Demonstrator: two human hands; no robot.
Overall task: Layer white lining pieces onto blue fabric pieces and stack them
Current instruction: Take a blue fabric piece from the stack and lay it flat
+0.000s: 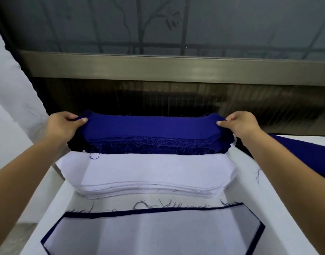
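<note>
A stack of blue fabric pieces (150, 142) lies at the far edge of the white table. My left hand (64, 124) pinches the left end of the top blue piece (150, 126), and my right hand (240, 124) pinches its right end. Just nearer to me sits a stack of white lining pieces (148, 175). Closest to me lies a layered piece (150, 234): white lining on top of blue fabric, with a thin blue border showing around it.
The white table (279, 208) runs from the window sill (176, 69) toward me, its left edge dropping to the floor. More blue fabric (308, 153) lies at the right edge. Loose blue threads are scattered between the stacks.
</note>
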